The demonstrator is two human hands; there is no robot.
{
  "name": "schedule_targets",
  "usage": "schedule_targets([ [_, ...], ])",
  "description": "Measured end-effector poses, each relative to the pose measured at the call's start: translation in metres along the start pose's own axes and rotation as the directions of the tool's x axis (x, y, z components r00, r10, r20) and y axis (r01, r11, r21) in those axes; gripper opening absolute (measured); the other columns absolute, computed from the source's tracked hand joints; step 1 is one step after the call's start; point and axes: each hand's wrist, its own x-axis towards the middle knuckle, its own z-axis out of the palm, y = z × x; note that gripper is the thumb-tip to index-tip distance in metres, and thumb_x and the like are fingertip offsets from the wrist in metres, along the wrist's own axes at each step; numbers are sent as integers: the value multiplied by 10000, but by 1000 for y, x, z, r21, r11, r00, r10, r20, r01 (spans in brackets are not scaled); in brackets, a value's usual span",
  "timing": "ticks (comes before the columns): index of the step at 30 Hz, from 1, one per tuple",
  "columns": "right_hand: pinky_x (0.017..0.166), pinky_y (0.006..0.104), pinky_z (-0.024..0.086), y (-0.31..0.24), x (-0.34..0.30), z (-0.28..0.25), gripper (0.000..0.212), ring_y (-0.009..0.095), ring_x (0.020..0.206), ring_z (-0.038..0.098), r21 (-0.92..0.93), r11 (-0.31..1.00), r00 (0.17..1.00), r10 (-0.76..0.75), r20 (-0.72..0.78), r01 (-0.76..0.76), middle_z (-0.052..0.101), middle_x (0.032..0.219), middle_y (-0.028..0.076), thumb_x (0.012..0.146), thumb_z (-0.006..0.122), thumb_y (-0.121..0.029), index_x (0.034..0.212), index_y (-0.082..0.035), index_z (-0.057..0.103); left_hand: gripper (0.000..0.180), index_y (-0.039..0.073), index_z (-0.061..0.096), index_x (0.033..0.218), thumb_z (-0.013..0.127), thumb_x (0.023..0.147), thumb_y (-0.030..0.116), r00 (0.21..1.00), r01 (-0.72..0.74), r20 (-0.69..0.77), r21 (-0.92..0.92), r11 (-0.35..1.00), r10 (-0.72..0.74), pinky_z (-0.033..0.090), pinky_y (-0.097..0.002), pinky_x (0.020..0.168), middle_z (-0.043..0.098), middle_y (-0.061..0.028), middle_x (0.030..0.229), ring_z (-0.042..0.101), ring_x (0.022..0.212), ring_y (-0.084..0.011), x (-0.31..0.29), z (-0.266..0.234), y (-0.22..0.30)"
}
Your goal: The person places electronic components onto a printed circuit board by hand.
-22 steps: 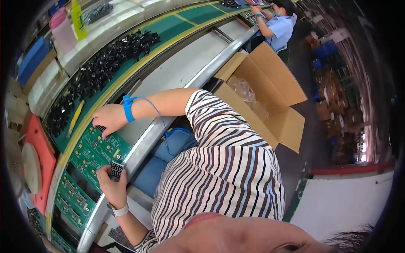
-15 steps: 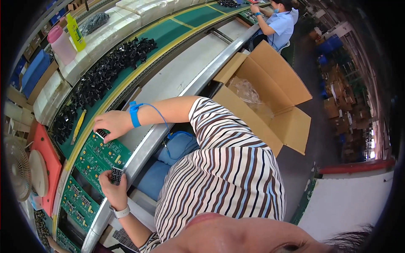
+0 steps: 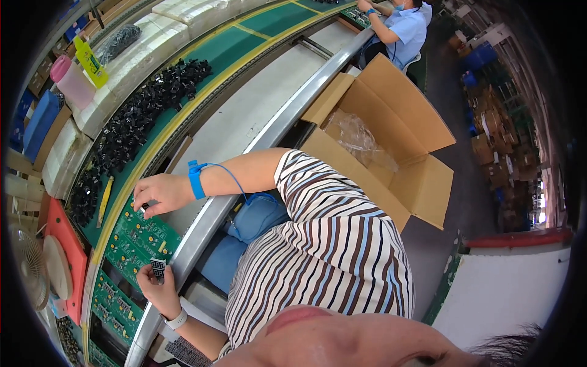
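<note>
My right hand (image 3: 164,194), with a blue wrist strap and cord, pinches a small black-and-white digit display (image 3: 144,208) at the far edge of a green circuit board (image 3: 139,240). The display is tipped, and my fingers hide part of it. Nearer the metal rail, my left hand (image 3: 160,292), wearing a white watch, grips black seven-segment digit displays (image 3: 158,268) with their faces showing. These are beside the board's near edge; whether they touch it I cannot tell. The board bears yellow parts and white printed digit outlines.
Another populated circuit board (image 3: 115,306) lies nearer on the line. Black components (image 3: 137,122) are heaped along the green belt, beside a yellow-handled tool (image 3: 105,202). An open cardboard box (image 3: 391,153) with clear plastic stands right of the metal rail (image 3: 202,235). A co-worker (image 3: 403,33) sits farther along.
The display in my right hand has tipped, so its digit face no longer shows. My left hand has shifted slightly nearer with its displays. The whole view has shifted a little.
</note>
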Motion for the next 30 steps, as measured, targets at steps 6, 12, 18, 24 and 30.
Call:
schedule_targets([
  [6,840,346,485,-10,-2,-11,349,273,979,585,29,995,995,96,35,-97,573,1077,113,748,736,-209,1055,-66,656,376,-23,529,994,742,687,25,996,-74,50,131,989,68,457,-312,776,521,-110,923,527,841,-220,-2,13,22],
  [12,826,348,512,-14,-10,-41,400,269,961,608,-109,994,998,39,52,-34,583,1097,140,737,726,-131,1113,-48,617,380,6,533,924,759,621,45,982,-173,93,83,981,165,440,-351,746,527,-138,864,530,811,-296,-5,23,40],
  [18,837,333,517,-20,0,-66,435,251,984,619,-198,973,974,153,168,-119,597,1116,137,737,732,-87,1144,-25,591,428,-5,519,969,761,621,56,966,-236,124,47,971,229,471,-380,740,531,-161,924,554,845,-341,-8,29,50],
  [24,880,320,491,-12,18,-51,456,226,1002,600,-232,958,922,237,307,-169,601,1090,105,723,747,-72,1151,-40,592,420,0,516,975,749,629,51,970,-226,94,23,974,223,492,-378,711,528,-154,941,568,835,-335,-8,29,50],
  [30,877,314,499,-9,24,-44,458,226,976,615,-299,927,879,326,349,-225,605,1076,105,717,753,-76,1143,-31,592,428,1,513,991,746,635,56,978,-195,73,-26,980,196,495,-380,693,519,-148,943,574,824,-333,-8,28,42],
])
